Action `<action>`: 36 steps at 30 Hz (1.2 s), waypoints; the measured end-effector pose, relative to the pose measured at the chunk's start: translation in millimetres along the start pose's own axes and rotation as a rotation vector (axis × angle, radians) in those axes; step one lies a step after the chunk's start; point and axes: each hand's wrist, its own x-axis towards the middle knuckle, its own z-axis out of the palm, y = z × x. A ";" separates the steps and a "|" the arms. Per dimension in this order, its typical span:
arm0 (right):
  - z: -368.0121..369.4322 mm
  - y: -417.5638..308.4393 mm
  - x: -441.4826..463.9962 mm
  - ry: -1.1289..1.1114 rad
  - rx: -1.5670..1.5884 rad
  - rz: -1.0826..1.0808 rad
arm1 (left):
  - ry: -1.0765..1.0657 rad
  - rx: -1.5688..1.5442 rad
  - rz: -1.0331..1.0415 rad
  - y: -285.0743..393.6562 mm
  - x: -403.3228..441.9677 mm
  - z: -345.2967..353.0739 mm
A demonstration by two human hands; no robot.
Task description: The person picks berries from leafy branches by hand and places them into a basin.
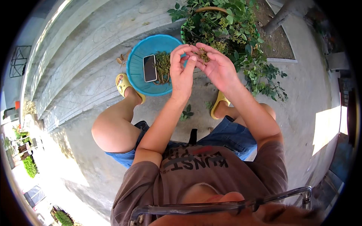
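Observation:
In front of me, both hands are raised close together over the gap between a blue basin and a leafy basket. My right hand [220, 71] is cupped around a small sprig of green berries [204, 56], which lies against its fingers. My left hand [181, 73] is curled beside it, thumb and fingers closed at the sprig's left side; the exact pinch is partly hidden. Below and left of the hands, the blue basin [136, 52] holds a heap of similar berry sprigs [162, 64] and a phone [149, 68] with a dark screen.
A green-rimmed basket [183, 33] with a brown handle [211, 9] is filled with leafy, berry-bearing branches [241, 28], some spilling onto the concrete floor. Concrete steps [75, 64] rise at left. My feet wear yellow clogs [122, 83]. A tree trunk [277, 20] stands at upper right.

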 end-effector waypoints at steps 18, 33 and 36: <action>55.8 61.5 65.8 -0.120 -0.360 -0.165 | 0.333 -1.021 -0.295 -25.7 40.2 -45.2; 58.8 75.0 122.7 -0.185 -0.017 -0.022 | 0.323 -1.300 -0.229 -24.3 69.8 -82.4; 55.6 75.8 125.4 -0.170 0.051 0.022 | 0.339 -1.290 -0.241 -23.5 70.3 -83.8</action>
